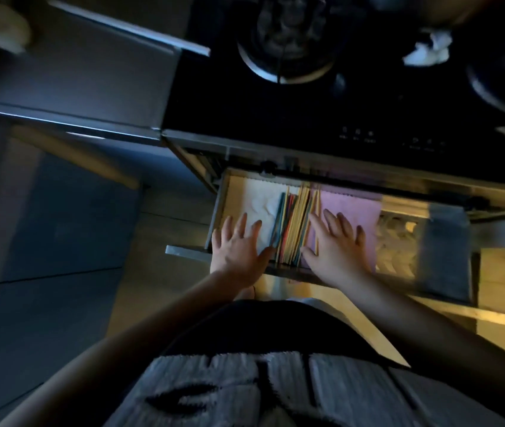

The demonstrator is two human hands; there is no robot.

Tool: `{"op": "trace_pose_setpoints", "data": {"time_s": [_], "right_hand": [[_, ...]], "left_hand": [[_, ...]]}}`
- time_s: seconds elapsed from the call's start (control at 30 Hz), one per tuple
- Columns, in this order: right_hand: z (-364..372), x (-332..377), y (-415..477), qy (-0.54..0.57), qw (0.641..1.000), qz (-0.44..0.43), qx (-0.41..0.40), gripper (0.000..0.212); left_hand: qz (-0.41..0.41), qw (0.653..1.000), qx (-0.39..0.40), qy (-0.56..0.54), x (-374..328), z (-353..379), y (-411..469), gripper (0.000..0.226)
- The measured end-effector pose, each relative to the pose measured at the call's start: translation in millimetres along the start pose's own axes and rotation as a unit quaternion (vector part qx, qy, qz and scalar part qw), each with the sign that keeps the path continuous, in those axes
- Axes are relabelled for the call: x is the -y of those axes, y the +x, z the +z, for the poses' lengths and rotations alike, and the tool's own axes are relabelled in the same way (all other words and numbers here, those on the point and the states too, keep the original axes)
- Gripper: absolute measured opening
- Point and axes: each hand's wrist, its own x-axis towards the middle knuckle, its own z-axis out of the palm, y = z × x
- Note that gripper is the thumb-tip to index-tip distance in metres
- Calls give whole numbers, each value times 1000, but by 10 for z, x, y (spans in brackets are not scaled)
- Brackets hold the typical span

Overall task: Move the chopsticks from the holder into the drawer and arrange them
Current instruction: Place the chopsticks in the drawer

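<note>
The drawer (pixel 218 208) stands pulled open, lit warm inside; in its middle lie the chopsticks (pixel 294 223), a packed bundle of blue, red, yellow and green sticks running from the drawer's front to its back; a few yellow ones sit slightly apart on the bundle's right side. On the drawer's floor, left of the bundle, is a white liner (pixel 260 197); right of the bundle, a pink liner (pixel 353 204); further right in the drawer are pale, blurred things that I cannot make out.

The left hand (pixel 239 251) lies flat on the white liner, its fingers (pixel 242 221) straight and spread, gripping nothing, the thumb against the bundle's left side near the drawer's front; the right hand (pixel 337 248) lies flat on the pink liner, fingers (pixel 329 218) likewise extended and loose, forefinger and thumb against the bundle's right side.

Directly above the drawer is a black stove (pixel 245 112) with a round burner (pixel 285 35); a crumpled white thing (pixel 426 49) rests on it; a grey tabletop (pixel 75 72) adjoins the stove on the left.
</note>
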Motion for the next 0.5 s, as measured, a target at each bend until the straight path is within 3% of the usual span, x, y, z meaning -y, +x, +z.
{"op": "trace_pose_setpoints", "data": {"time_s": [0.27,0.5], "right_hand": [[-465,355,-211,-83,979,-162,-92,72],[-468,1007,-391,-90,942,-319,-52,74]], "left_hand": [[-68,987,-138,-50,146,-178,-640,71],[-226,945,-204,-117,397,-8,-1354,76]]}}
